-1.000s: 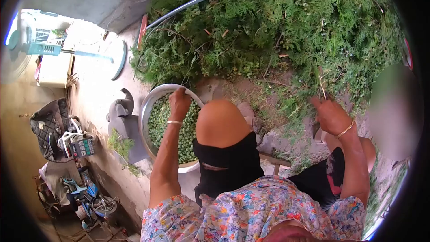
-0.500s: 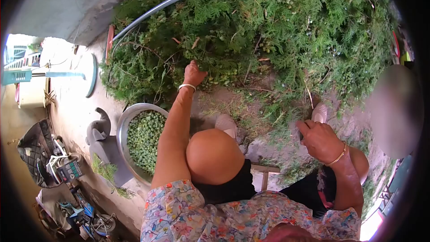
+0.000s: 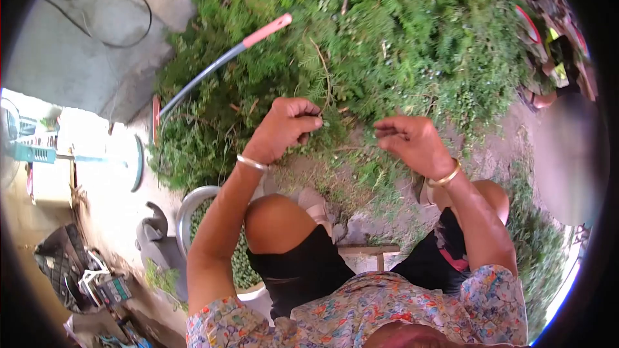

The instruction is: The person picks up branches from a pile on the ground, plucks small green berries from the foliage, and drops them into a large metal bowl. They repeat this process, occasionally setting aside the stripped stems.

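Over bare ground [image 3: 309, 171] strewn with green bits, the left hand's grip [image 3: 284, 130] is nearly closed, fingers curled by the lower end of a thin twig [image 3: 326, 77], though whether it has hold of it I cannot tell. Well apart from it, the right hand's grip [image 3: 407, 145] is half open with nothing visible in it; beyond both lies the heap of leafy branches [image 3: 425, 45], a pink-ended pole [image 3: 222, 61] across it, and beside the left knee [image 3: 277, 224] a basin [image 3: 187, 219] of green berries [image 3: 244, 269], partly behind the forearm.

Basin [image 3: 183, 222] partly hidden by left forearm [image 3: 221, 219], probable fan [image 3: 9, 148] cut off.
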Demonstrator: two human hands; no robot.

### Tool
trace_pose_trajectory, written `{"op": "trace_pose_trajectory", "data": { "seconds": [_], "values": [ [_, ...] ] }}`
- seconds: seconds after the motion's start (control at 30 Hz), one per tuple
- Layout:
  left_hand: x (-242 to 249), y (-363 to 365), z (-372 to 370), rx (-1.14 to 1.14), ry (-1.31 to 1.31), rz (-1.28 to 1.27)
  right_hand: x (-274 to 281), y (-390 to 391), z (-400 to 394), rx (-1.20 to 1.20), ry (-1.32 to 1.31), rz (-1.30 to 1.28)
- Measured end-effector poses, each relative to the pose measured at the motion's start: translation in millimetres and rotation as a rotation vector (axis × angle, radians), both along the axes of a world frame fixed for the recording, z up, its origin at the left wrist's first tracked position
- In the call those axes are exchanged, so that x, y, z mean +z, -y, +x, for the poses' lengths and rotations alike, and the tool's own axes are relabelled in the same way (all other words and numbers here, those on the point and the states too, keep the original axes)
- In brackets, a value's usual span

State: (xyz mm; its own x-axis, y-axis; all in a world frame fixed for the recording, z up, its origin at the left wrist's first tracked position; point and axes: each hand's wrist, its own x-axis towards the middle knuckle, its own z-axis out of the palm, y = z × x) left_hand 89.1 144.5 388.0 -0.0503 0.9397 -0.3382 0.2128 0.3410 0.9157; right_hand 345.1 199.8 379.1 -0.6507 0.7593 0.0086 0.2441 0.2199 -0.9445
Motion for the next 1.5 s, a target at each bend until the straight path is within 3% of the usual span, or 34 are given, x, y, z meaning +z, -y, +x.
{"op": "trace_pose_trajectory", "data": {
  "seconds": [0.17,0.27,0.33,0.43,0.47,0.53,0.63,0.73,0.8,0.93,1.07,1.13,1.2,1.3,1.5],
  "values": [
    [39.4,2.7,77.0,0.036,-0.081,0.235,26.7,-19.6,12.3,-0.153,-0.221,-0.173],
    [32.9,2.0,107.4,-0.058,-0.199,0.365,26.8,-22.1,21.4,-0.198,-0.336,-0.241],
    [35.5,-0.1,117.5,-0.118,-0.21,0.389,23.6,-24.6,26.3,-0.049,-0.239,-0.228],
    [39.4,1.7,120.9,-0.042,0.27,0.131,17.0,-23.3,24.7,-0.136,-0.342,-0.26],
    [33.2,0.4,117.4,-0.042,0.285,0.123,15.6,-26.7,24.8,-0.195,-0.364,-0.273],
    [15.5,-8.3,107.5,0.275,0.406,0.171,12.4,-33.8,25.9,-0.239,-0.399,-0.332],
    [10.4,-20.0,98.2,0.296,0.294,0.218,9.2,-35.9,19.4,-0.344,-0.617,-0.423],
    [-2.6,-25.8,93.9,0.207,0.173,0.311,7.6,-37.3,14.1,-0.462,-0.673,-0.429],
    [-8.9,-24.3,95.1,-0.036,-0.328,0.629,8.9,-37.5,12.5,-0.483,-0.683,-0.483],
    [-2.4,-13.1,116.0,0.11,-0.091,0.64,7.1,-38.0,6.7,-0.576,-0.709,-0.477],
    [10.8,-7.7,119.5,0.317,0.402,0.284,5.5,-34.8,8.1,-0.455,-0.511,-0.384],
    [3.4,-8.9,117.5,0.346,0.415,0.254,10.9,-30.5,7.6,-0.426,-0.444,-0.362],
    [2.8,-10.4,116.7,0.388,0.646,0.199,15.9,-28.0,7.0,-0.448,-0.351,-0.392],
    [0.8,-11.1,121.4,0.317,0.702,0.3,19.2,-24.5,6.1,-0.496,-0.265,-0.29],
    [-2.5,-11.6,126.0,0.23,0.68,0.231,10.2,-22.8,5.0,-0.496,-0.295,-0.297]
  ]
}}
